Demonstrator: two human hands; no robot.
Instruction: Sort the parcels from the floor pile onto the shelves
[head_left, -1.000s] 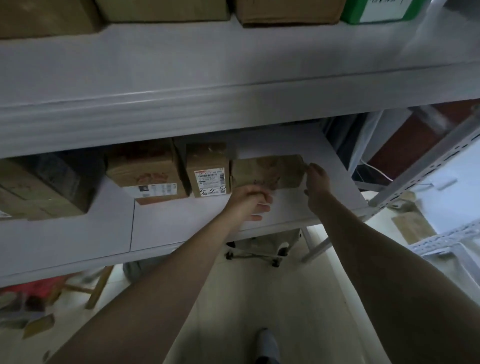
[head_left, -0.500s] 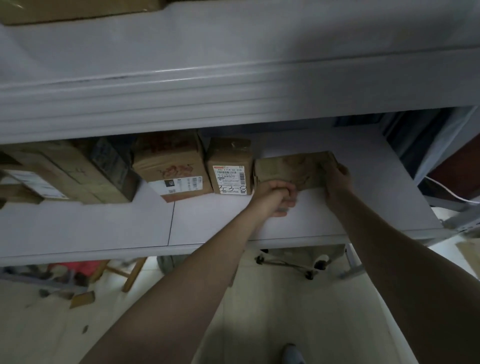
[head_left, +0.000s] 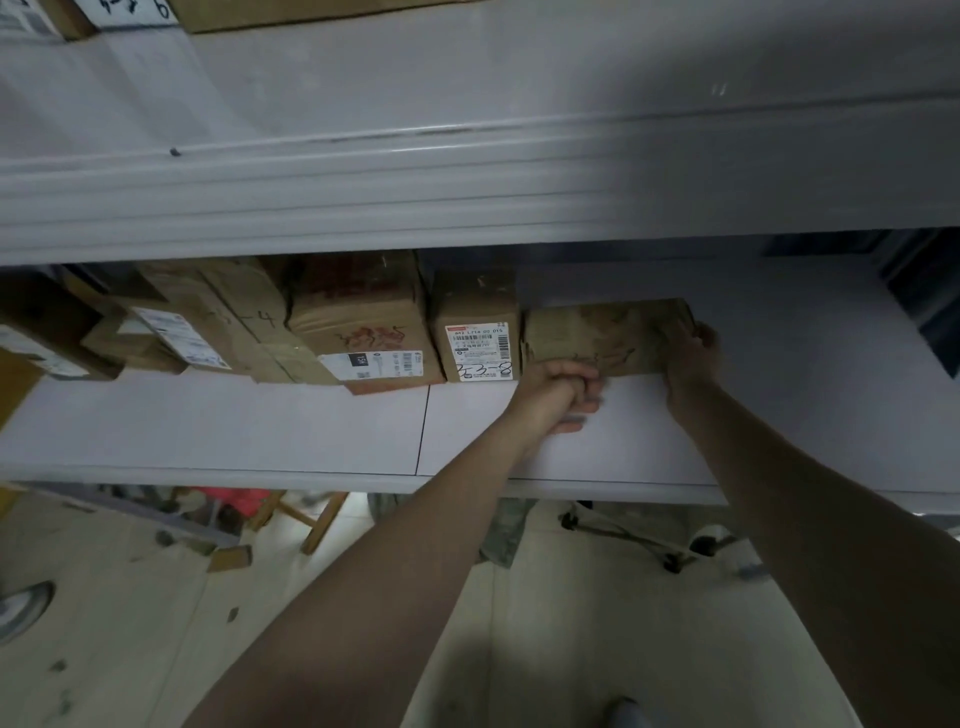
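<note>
The parcel (head_left: 605, 335), a flat brown cardboard one with dark pen marks on its front, lies on the white lower shelf (head_left: 260, 426), set well back from the front edge and a little right of the middle of the view. The right hand (head_left: 691, 356) is at its 3 o'clock end, fingers wrapped over the top corner and clamped on it. The left hand (head_left: 558, 389) is at its 7 o'clock corner, fingers curled into a loose fist with the knuckles against the lower front face; whether it grips an edge there, I cannot tell. The two hands are apart, one at each end of the parcel. Just at the parcel's 9 o'clock, touching or nearly so, stands a small labelled box (head_left: 475, 332) with a white shipping sticker and handwritten figures. Further along at 9 o'clock comes a scribbled box (head_left: 363, 322) with red marks and a barcode strip, then a tall box (head_left: 234, 322) leaning among several others that run off into the dark. At 12 o'clock the grey upper shelf (head_left: 467, 104) overhangs everything, with more cartons along its top edge. Below the lower shelf, at 6 o'clock, is the pale floor (head_left: 130, 623), with the wooden legs of a stool (head_left: 311, 519) at 7 o'clock, a wheeled frame (head_left: 623, 535) under the arms, and the tip of a shoe (head_left: 628, 714) at the bottom.
</note>
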